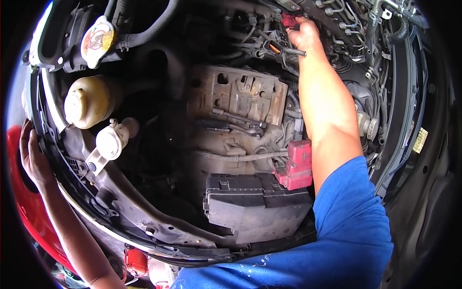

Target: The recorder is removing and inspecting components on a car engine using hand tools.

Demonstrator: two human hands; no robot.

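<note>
Far into the engine bay, my right hand [306, 33] is closed, its fingers around a small red object [290, 20] among the hoses and pipes. Whether that is a rag or a handle cannot be told, since the fingers hide part of it. A dark hose end [294, 51] lies by my right wrist. At the far left, my left hand [36, 159] rests flat with fingers stretched on the car's front edge, beside the red body panel [24, 192].
Mid-bay is a rusty metal battery tray [204, 86], with an extension bar [238, 117] and a ratchet [248, 130] at its near edge. Closer stand a black fuse box [260, 214] and a red terminal cover [299, 166]. A yellowed reservoir [89, 103] sits left.
</note>
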